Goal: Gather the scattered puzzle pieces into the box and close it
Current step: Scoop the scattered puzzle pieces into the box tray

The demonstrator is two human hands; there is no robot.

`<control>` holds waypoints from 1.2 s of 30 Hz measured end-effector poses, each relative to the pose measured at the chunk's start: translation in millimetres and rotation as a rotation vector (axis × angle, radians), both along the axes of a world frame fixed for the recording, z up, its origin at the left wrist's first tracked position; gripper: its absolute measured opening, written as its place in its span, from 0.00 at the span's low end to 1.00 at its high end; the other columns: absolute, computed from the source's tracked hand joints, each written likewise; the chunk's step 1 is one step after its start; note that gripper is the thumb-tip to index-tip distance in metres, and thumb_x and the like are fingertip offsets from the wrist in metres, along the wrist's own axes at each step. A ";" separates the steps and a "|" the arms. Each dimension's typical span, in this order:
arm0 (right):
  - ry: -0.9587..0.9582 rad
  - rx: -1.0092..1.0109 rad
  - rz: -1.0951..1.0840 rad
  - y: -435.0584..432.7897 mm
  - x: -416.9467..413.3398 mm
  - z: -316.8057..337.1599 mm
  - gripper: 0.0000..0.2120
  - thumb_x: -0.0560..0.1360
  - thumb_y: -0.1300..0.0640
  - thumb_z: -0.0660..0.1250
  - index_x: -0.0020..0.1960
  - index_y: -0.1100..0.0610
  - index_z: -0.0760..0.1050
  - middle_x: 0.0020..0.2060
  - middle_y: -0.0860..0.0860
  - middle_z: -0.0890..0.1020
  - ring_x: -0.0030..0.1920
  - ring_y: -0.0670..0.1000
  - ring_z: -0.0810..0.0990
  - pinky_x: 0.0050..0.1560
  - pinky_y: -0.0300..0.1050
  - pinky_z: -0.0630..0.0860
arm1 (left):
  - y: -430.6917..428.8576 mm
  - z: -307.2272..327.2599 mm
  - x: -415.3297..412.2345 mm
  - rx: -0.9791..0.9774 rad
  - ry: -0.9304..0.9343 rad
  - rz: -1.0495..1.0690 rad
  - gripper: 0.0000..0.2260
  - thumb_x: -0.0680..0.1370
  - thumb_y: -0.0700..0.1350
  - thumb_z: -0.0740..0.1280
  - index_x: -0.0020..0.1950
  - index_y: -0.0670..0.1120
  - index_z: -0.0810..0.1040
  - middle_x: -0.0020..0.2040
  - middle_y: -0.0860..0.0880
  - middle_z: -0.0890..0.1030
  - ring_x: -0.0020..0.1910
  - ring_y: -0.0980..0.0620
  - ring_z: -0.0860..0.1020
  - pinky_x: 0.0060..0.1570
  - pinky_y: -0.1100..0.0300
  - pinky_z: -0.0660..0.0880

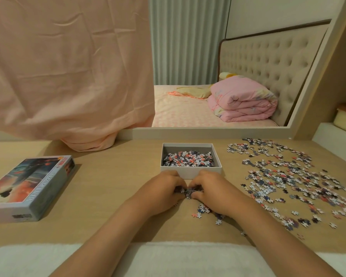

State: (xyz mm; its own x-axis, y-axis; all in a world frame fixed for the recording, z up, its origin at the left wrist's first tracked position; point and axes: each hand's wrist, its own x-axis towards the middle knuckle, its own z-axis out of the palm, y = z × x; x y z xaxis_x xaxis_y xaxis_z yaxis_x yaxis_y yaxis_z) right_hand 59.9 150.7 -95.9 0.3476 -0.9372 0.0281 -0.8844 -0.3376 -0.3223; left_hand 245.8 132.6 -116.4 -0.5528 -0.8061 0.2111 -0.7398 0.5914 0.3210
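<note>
An open white box (190, 171) stands at the middle of the wooden desk, partly filled with small puzzle pieces. Just in front of it, my left hand (164, 186) and my right hand (212, 188) are cupped together around a clump of puzzle pieces (185, 191) on the desk, fingers curled over it. A few loose pieces (203, 209) lie under my right wrist. Many scattered puzzle pieces (288, 180) cover the desk to the right. The printed box lid (28, 186) lies at the left.
A pink cloth (68, 66) hangs down to the desk's back left edge. A mirror (218, 76) behind the desk shows a bed with a folded pink quilt. A white fluffy edge (168, 256) runs along the desk's near side.
</note>
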 end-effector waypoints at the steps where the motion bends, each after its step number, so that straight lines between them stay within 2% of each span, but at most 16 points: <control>1: -0.023 -0.001 -0.003 0.2 0.1 0.7 0.11 0.76 0.52 0.71 0.58 0.49 0.82 0.52 0.47 0.78 0.51 0.50 0.78 0.53 0.45 0.76 | -0.7 0.4 0.7 -0.007 0.019 0.007 0.10 0.75 0.47 0.71 0.56 0.51 0.82 0.50 0.53 0.77 0.48 0.54 0.75 0.49 0.59 0.73; 5: -0.133 0.024 -0.071 -1.8 -4.5 5.4 0.09 0.75 0.55 0.73 0.55 0.48 0.84 0.49 0.45 0.83 0.45 0.44 0.80 0.47 0.38 0.77 | -2.6 4.2 2.5 0.017 0.134 0.052 0.08 0.75 0.40 0.71 0.51 0.52 0.84 0.45 0.57 0.79 0.41 0.60 0.76 0.42 0.70 0.71; 8: -0.267 0.010 -0.120 -4.1 -9.5 13.4 0.08 0.74 0.57 0.74 0.53 0.49 0.84 0.44 0.43 0.83 0.40 0.41 0.80 0.40 0.34 0.77 | -7.4 11.5 1.3 0.135 0.315 0.084 0.08 0.75 0.39 0.71 0.46 0.52 0.84 0.42 0.57 0.82 0.39 0.61 0.79 0.41 0.71 0.73; 11: -0.452 -0.026 -0.187 -13.0 -12.4 27.3 0.09 0.75 0.60 0.73 0.54 0.51 0.84 0.44 0.44 0.80 0.41 0.41 0.78 0.32 0.24 0.70 | -23.0 25.5 -0.6 0.162 0.432 0.163 0.06 0.76 0.43 0.72 0.44 0.55 0.83 0.38 0.60 0.81 0.35 0.64 0.77 0.37 0.72 0.70; 13: -0.427 -0.130 -0.189 -27.3 -15.5 37.0 0.09 0.74 0.58 0.74 0.54 0.51 0.84 0.46 0.44 0.81 0.42 0.41 0.77 0.34 0.24 0.67 | -36.0 37.1 -3.1 0.109 0.470 0.182 0.05 0.76 0.43 0.72 0.45 0.53 0.84 0.38 0.60 0.81 0.34 0.65 0.76 0.37 0.71 0.70; 15: -0.331 -0.208 -0.162 -42.0 -17.0 43.5 0.10 0.75 0.56 0.73 0.56 0.52 0.84 0.46 0.46 0.81 0.39 0.40 0.75 0.37 0.27 0.65 | -48.0 46.2 -6.3 0.054 0.470 0.195 0.04 0.76 0.43 0.71 0.49 0.51 0.85 0.39 0.57 0.83 0.35 0.63 0.78 0.37 0.69 0.72; 18: -0.231 -0.173 -0.122 -57.7 -15.6 43.4 0.12 0.78 0.57 0.68 0.61 0.51 0.82 0.45 0.47 0.81 0.41 0.46 0.76 0.40 0.40 0.68 | -64.0 47.5 -12.4 0.076 0.288 0.192 0.07 0.80 0.46 0.66 0.50 0.50 0.84 0.37 0.50 0.83 0.34 0.51 0.77 0.36 0.57 0.72; 20: -0.183 -0.089 -0.083 -63.3 -14.3 39.0 0.14 0.80 0.59 0.65 0.64 0.50 0.80 0.48 0.51 0.84 0.47 0.50 0.80 0.46 0.43 0.74 | -69.2 43.1 -16.7 0.102 0.125 0.182 0.12 0.82 0.50 0.61 0.46 0.48 0.83 0.35 0.46 0.81 0.32 0.47 0.75 0.36 0.55 0.68; 22: -0.149 -0.072 -0.067 -65.8 -14.2 35.0 0.15 0.81 0.60 0.62 0.66 0.51 0.78 0.55 0.53 0.84 0.54 0.52 0.81 0.56 0.45 0.76 | -71.6 38.3 -16.6 0.093 0.080 0.189 0.13 0.82 0.51 0.61 0.50 0.48 0.84 0.42 0.47 0.84 0.40 0.47 0.78 0.43 0.55 0.72; 24: -0.184 -0.110 -0.090 -66.6 -15.6 34.3 0.15 0.81 0.62 0.63 0.64 0.52 0.80 0.58 0.52 0.83 0.57 0.51 0.81 0.59 0.45 0.75 | -70.6 36.6 -13.2 0.034 0.131 0.190 0.11 0.81 0.47 0.63 0.58 0.52 0.83 0.53 0.51 0.84 0.50 0.50 0.79 0.53 0.53 0.74; 25: -0.220 -0.129 -0.108 -66.4 -16.8 33.7 0.15 0.80 0.64 0.64 0.63 0.52 0.81 0.57 0.52 0.84 0.55 0.50 0.81 0.57 0.42 0.75 | -69.3 35.7 -10.5 -0.010 0.171 0.181 0.11 0.80 0.45 0.65 0.59 0.52 0.83 0.54 0.52 0.83 0.52 0.51 0.79 0.54 0.52 0.75; 29: -0.295 -0.188 -0.143 -59.2 -22.3 33.2 0.14 0.77 0.66 0.67 0.56 0.52 0.84 0.48 0.50 0.85 0.42 0.44 0.80 0.41 0.27 0.70 | -61.2 35.7 1.1 -0.120 0.260 0.189 0.09 0.78 0.42 0.68 0.55 0.51 0.85 0.49 0.53 0.83 0.47 0.53 0.80 0.49 0.55 0.76; 31: -0.330 -0.213 -0.126 -53.1 -22.3 35.0 0.12 0.76 0.64 0.69 0.55 0.53 0.85 0.48 0.50 0.86 0.42 0.43 0.80 0.40 0.22 0.68 | -51.1 35.7 5.9 -0.149 0.295 0.180 0.10 0.79 0.41 0.67 0.56 0.51 0.84 0.50 0.54 0.84 0.49 0.54 0.80 0.50 0.57 0.76; 34: -0.357 -0.197 -0.066 -41.2 -16.8 37.0 0.09 0.77 0.60 0.70 0.55 0.53 0.84 0.50 0.48 0.86 0.46 0.43 0.81 0.49 0.29 0.72 | -30.5 33.3 13.1 -0.140 0.284 0.171 0.11 0.80 0.42 0.64 0.57 0.52 0.83 0.52 0.56 0.83 0.50 0.58 0.79 0.51 0.59 0.75; 36: -0.372 -0.191 -0.043 -32.7 -13.8 36.7 0.10 0.78 0.60 0.69 0.56 0.52 0.85 0.52 0.47 0.85 0.50 0.42 0.81 0.54 0.33 0.73 | -17.1 30.8 19.8 -0.062 0.203 0.171 0.10 0.80 0.46 0.63 0.57 0.54 0.81 0.51 0.59 0.81 0.47 0.59 0.77 0.49 0.60 0.75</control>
